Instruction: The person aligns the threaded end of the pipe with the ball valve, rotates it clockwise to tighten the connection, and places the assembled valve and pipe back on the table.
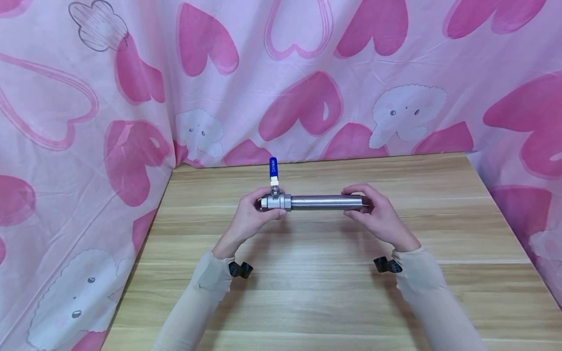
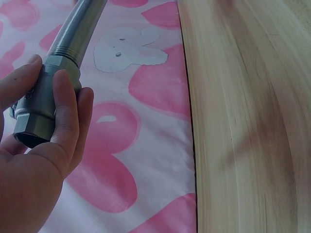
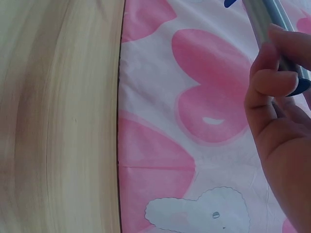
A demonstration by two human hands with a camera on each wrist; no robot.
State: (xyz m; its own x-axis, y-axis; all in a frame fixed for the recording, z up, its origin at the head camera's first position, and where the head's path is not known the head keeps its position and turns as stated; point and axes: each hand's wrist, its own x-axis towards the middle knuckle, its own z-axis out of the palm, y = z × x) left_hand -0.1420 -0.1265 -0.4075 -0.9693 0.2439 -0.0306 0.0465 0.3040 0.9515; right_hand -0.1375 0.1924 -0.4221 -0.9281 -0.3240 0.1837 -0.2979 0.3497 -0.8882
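Held level above the table are a steel ball valve (image 1: 274,202) and a straight steel pipe (image 1: 326,202) joined to its right end. A blue lever handle (image 1: 273,168) points up and away from the valve. My left hand (image 1: 253,214) grips the valve body at its free left end, thumb in front and fingers behind. In the left wrist view, threads (image 2: 65,52) show where the pipe meets the valve. With thumb and fingers, my right hand (image 1: 379,214) holds the pipe's far right end, seen in the right wrist view beside the pipe wall (image 3: 262,19).
A wood-grain table (image 1: 307,292) lies below both hands. Pink heart-patterned cloth (image 1: 246,107) hangs along its back and both sides. Small black devices (image 1: 240,269) are worn at both wrists, over light sleeves.
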